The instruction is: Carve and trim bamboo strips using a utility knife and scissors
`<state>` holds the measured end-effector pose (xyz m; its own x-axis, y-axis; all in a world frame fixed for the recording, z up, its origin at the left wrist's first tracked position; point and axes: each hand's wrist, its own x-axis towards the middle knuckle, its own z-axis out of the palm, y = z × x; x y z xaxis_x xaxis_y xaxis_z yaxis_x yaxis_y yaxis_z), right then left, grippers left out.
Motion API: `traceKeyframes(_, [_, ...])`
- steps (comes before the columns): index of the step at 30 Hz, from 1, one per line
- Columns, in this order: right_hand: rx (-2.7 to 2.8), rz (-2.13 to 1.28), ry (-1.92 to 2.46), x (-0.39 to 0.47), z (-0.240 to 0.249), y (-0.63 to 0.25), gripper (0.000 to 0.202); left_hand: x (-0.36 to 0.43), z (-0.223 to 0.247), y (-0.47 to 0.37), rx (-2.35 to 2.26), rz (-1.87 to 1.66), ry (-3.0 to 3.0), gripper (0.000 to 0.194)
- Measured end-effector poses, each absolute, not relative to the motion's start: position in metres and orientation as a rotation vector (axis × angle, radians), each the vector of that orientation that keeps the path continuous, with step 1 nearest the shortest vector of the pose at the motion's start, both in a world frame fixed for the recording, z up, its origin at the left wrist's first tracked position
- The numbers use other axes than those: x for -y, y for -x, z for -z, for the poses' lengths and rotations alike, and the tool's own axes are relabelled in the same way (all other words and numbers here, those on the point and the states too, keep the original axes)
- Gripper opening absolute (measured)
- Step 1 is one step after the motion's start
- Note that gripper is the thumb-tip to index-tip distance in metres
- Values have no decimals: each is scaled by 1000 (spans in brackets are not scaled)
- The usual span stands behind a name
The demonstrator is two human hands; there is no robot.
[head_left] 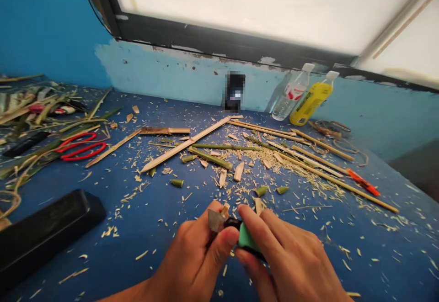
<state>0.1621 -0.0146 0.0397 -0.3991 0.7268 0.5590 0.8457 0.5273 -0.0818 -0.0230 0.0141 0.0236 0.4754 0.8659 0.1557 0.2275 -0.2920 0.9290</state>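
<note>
My right hand point(288, 251) is closed round the green and black handle of a craft knife point(245, 237). Its broad blade points left, across the fingers of my left hand point(195, 251). That hand is closed, and the pale tip of a small bamboo piece point(225, 209) pokes out behind the blade; the rest of it is hidden. My left thumb lies against the black neck of the knife. Just beyond my hands, short green bamboo offcuts point(261, 191) and pale wood chips point(239, 171) lie among fine shavings.
A long pale bamboo strip point(185, 145) and several thin sticks point(329, 176) cross the middle. Red-handled scissors point(84, 149) and a black case point(51, 229) are at left. An orange cutter point(363, 182) lies right. Two bottles, clear point(291, 94) and yellow point(313, 98), stand by the wall.
</note>
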Motion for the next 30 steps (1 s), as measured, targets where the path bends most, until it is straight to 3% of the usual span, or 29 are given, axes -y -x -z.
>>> traceKeyframes(21, [2192,579,1344,12,-17,-157,31,-18,-16,17,-996,-793,-1464,54])
traceKeyframes(30, [2118,359,1251,5,-31,-171,28,-23,-19,23,-891,-856,-1276,37])
